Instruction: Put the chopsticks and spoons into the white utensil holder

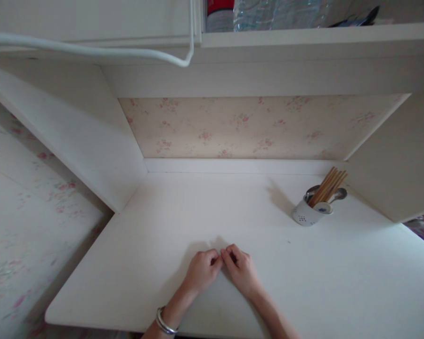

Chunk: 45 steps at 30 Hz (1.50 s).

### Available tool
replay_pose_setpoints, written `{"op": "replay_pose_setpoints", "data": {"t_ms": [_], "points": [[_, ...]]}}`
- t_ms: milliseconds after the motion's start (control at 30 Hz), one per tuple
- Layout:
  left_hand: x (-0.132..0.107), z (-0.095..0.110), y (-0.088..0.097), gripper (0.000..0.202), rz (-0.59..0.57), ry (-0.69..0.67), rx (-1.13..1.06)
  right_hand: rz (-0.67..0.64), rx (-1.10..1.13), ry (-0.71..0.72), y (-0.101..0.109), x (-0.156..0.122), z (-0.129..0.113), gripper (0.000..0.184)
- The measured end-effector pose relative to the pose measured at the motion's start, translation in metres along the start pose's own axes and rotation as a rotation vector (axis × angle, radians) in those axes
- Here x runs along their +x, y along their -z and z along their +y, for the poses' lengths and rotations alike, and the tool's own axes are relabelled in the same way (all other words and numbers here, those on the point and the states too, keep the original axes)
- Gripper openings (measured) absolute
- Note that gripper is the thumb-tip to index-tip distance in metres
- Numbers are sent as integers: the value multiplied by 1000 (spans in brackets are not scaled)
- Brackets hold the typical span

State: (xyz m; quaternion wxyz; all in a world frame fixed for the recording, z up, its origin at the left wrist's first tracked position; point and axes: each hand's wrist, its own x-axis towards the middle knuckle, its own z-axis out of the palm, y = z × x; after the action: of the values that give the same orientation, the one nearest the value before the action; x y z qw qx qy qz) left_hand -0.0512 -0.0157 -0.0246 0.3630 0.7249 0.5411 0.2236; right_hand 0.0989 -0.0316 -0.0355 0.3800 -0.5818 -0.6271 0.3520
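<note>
Both my hands are just above the white tabletop (pixel 205 202), near its front edge, with their fingertips meeting. My left hand (pixel 204 268) is curled, thumb and forefinger pinched together; a silver bangle (pixel 165 322) circles that wrist. My right hand (pixel 240 269) is pinched in the same way, its fingertips beside those of the left. Whatever may lie between the fingertips is too small or hidden to make out.
At the back right stands a white perforated holder (pixel 305 214) with wooden chopsticks (pixel 328 187) and spoons (pixel 339 193). Overhead, a cabinet shelf (pixel 304 35) holds clear plastic packaging (pixel 279 14). A white cable (pixel 92 49) hangs at the upper left. Side panels flank the table.
</note>
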Motion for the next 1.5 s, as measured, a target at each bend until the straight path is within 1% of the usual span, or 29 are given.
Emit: {"op": "replay_pose_setpoints", "data": {"t_ms": [400, 767, 967, 1500], "points": [[0, -1, -1, 39, -4, 0, 2, 15, -4, 15, 1, 0, -3, 34], [0, 1, 1, 37, -6, 10, 0, 6, -20, 20, 0, 0, -1, 36], [0, 2, 1, 39, -12, 9, 5, 26, -22, 37, 0, 0, -2, 36], [0, 2, 1, 40, -5, 14, 2, 16, -11, 16, 0, 0, -1, 35]]}}
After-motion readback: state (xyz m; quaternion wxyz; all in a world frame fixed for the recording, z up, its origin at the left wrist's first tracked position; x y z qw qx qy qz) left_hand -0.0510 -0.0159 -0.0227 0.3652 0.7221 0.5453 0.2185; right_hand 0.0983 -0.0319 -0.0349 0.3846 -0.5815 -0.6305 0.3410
